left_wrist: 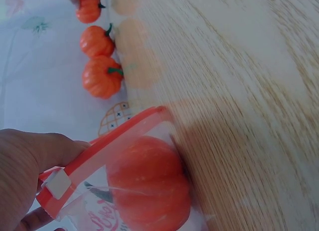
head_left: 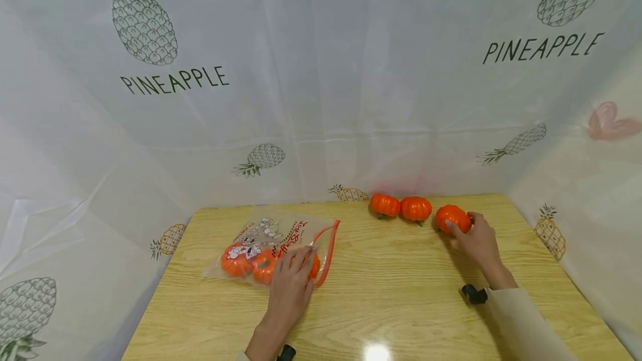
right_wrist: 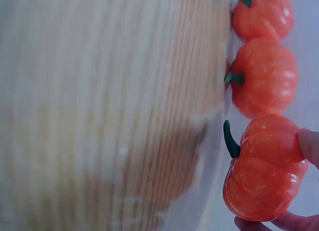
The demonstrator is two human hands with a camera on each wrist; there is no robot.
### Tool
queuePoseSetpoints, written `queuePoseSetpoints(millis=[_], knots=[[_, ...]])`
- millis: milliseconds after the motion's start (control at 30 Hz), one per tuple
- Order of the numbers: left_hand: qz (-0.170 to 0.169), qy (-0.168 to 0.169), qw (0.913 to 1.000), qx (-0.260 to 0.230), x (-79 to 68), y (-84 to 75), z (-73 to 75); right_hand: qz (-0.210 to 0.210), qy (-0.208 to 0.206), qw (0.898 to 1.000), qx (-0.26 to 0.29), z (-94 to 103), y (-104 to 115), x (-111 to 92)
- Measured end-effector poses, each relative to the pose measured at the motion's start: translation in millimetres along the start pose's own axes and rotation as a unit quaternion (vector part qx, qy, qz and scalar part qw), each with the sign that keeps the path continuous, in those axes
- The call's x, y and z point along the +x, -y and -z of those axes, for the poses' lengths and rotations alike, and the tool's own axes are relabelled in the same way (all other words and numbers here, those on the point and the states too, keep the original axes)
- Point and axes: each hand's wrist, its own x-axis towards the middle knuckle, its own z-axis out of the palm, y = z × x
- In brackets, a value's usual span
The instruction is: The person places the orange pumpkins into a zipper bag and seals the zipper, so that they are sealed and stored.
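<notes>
At the table's far right, my right hand (head_left: 478, 241) grips a small orange toy pumpkin (head_left: 453, 218) between thumb and fingers. Its green stem shows in the right wrist view, where the pumpkin (right_wrist: 264, 171) looks tilted. Two more toy pumpkins, one (head_left: 416, 208) touching the other (head_left: 385, 205), sit to its left. On the left lies a clear printed zip bag (head_left: 288, 227) with several pumpkins inside. My left hand (head_left: 291, 288) lies over its right end, covering part of one pumpkin. In the left wrist view, thumb and fingers pinch the bag's red zip edge (left_wrist: 117, 141) beside a white slider (left_wrist: 57, 183).
The wood-grain table (head_left: 391, 294) ends at a white pineapple-print sheet (head_left: 326, 82) that rises behind it and at both sides. A black wrist-camera piece (head_left: 473, 294) sits at the right cuff, with another (head_left: 287, 353) by the left wrist.
</notes>
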Motion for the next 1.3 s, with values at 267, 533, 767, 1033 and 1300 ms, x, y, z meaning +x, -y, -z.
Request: queuePoseSetpoints(millis=[267,533,767,1033,1300], knots=[[0.002,0.0,0.9999,-0.014,0.5,-0.5,-0.6,0.033,-0.006,0.999,0.017,-1.3,15,-22],[0.003,0.004,0.9999,-0.011,0.8,-0.3,-1.9,0.065,0.006,0.997,0.039,-13.9,40,-39],[0.004,0.007,0.9999,-0.009,1.2,-0.6,-2.2,0.099,0.016,0.994,0.05,-33.3,63,-50],[0.006,0.014,0.9999,-0.007,1.8,-1.4,-0.6,0.14,0.028,0.988,0.055,-62.4,90,-60],[0.006,0.014,0.9998,-0.012,2.7,-1.8,-0.1,0.154,0.045,0.985,0.065,-93.7,117,-70]])
